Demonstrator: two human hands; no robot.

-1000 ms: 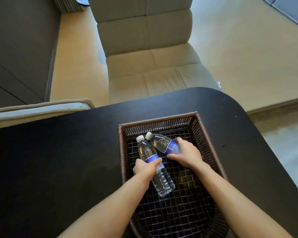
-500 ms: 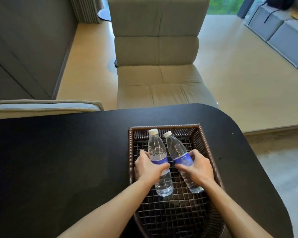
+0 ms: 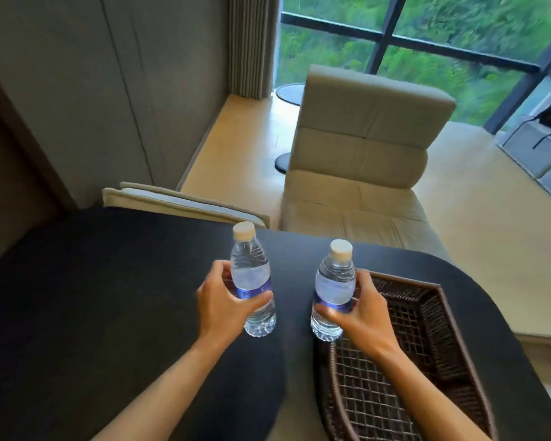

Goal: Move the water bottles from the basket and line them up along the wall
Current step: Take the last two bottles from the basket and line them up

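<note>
Our left hand (image 3: 225,305) grips one upright bottle (image 3: 252,278) at frame centre. Our right hand (image 3: 361,308) grips another bottle (image 3: 334,286), left of the basket (image 3: 433,316) at lower right.

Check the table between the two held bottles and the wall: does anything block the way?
Nothing visible does. The left hand and right hand each hold an upright bottle, and the black tabletop toward the wall looks bare.
</note>
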